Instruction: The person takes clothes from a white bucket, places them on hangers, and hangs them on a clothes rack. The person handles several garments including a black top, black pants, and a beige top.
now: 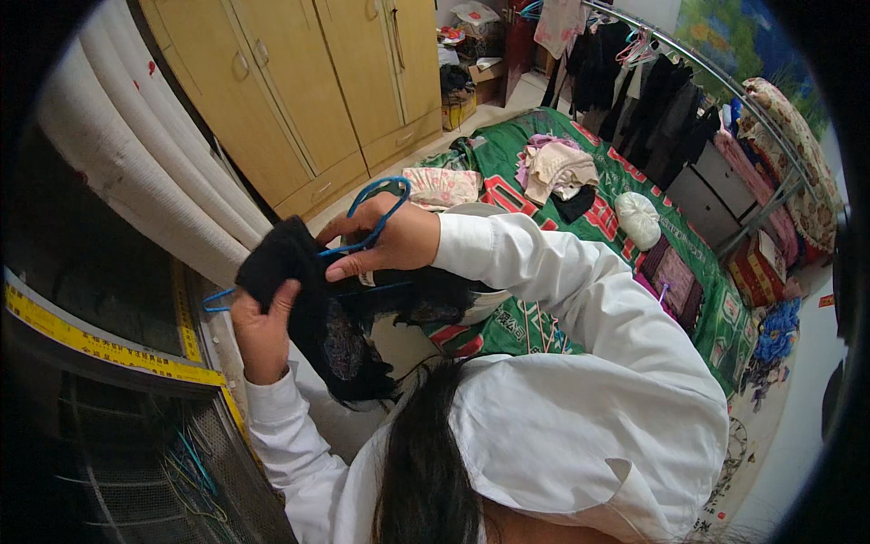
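Note:
A black garment (313,308) with a patterned, lacy part hangs between my hands in front of me. My left hand (261,331) is closed on its left edge, thumb pressed on the cloth. A blue clothes hanger (406,192) runs through or behind the garment; one end of it sticks out beside my left hand. My right hand (391,238) grips the hanger near its hook, with the fingers also at the garment's upper edge. How the cloth sits on the hanger is partly hidden.
A green printed sheet (494,150) lies beyond, bearing folded clothes (560,170) and a white bundle (638,220). Wooden wardrobes (299,91) stand behind. A white curtain (136,154) and a window frame (118,349) are close at left. Dark clothes (648,100) hang from a metal rail.

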The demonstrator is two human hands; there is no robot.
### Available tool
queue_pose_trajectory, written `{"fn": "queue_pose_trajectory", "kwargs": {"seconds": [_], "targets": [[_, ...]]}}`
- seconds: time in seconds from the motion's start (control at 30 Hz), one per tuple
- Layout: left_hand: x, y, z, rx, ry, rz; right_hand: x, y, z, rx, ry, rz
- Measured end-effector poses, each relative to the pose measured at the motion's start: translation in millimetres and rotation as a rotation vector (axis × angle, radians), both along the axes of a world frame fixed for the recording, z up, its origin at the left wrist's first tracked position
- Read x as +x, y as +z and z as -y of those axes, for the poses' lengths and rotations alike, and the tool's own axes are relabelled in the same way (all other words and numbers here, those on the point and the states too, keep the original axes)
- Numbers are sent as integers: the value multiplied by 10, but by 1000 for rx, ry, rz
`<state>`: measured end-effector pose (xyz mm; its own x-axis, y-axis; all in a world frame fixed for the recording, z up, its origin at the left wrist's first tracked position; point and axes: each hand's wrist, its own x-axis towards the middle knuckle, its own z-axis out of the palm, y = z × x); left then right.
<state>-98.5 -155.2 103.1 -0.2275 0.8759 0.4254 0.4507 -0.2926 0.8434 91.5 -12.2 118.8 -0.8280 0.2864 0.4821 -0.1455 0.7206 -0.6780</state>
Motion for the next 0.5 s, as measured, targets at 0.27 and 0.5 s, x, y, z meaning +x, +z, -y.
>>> {"fn": "queue_pose_trajectory", "kwargs": {"seconds": [0.27, 0.5], "targets": [[41, -280, 247, -66, -113, 341, -239, -27, 137, 63, 1, -145], [108, -392, 361, 243, 85, 347, -144, 77, 153, 130, -43, -136]]}}
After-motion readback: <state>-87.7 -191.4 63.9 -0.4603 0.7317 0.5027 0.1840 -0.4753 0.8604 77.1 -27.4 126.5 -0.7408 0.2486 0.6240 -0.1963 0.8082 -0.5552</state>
